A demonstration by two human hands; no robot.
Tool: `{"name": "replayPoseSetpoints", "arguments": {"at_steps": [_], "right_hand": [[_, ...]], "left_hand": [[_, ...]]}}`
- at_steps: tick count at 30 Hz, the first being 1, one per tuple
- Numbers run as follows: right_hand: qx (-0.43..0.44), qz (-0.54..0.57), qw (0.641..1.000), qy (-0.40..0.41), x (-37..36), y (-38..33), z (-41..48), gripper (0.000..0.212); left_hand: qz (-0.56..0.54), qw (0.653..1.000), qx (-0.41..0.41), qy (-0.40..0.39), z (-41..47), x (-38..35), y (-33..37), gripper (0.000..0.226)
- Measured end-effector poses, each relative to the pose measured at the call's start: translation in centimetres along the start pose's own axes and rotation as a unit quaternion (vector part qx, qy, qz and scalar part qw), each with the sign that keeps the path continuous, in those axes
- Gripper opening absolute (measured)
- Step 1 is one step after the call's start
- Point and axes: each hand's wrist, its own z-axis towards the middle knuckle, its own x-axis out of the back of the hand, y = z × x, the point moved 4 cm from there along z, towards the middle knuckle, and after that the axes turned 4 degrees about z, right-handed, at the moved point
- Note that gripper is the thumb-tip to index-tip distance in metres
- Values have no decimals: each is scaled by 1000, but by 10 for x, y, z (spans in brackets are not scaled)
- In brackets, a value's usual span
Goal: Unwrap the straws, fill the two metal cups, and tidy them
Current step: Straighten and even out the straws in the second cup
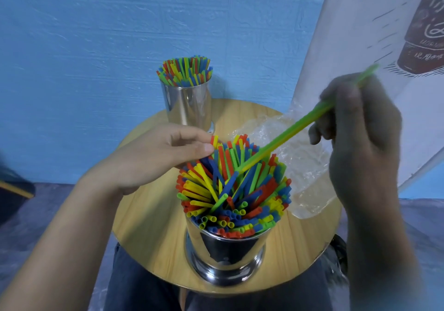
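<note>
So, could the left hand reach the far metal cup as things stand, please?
Probably yes: the left hand is at the straws in the near cup, and the far cup stands just beyond it with nothing between.

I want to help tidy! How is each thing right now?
Near cup: upright, packed with straws leaning all ways.
Far cup: upright, full, its straws standing neat.
Green straw: slanted, tip poking into the near cup's straws.
Right hand: grips the green straw.
Left hand: touches straw tops at the near cup; grip unclear.
Plastic wrapper: crumpled, looks empty, lying beside the near cup.
</note>
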Motion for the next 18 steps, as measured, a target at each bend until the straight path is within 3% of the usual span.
{"name": "replayPoseSetpoints", "arguments": {"at_steps": [7, 9, 14, 16, 18], "right_hand": [[-56, -98, 969, -220, -36, 5, -16, 23], [-61, -94, 970, -217, -37, 8, -17, 14], [-70, -82, 972, -210, -34, 12, -15, 31], [-73, -97, 967, -225, -36, 13, -15, 27], [-60, -111, 966, -225, -36, 14, -16, 17]], "left_hand": [[11, 999, 0, -32, 1, 0, 2, 23], [7, 999, 1, -51, 0, -2, 2, 21], [12, 999, -9, -51, 5, -3, 2, 20], [11, 998, -9, -55, 9, -3, 5, 33], [17, 998, -8, -58, 14, -2, 5, 18]]}}
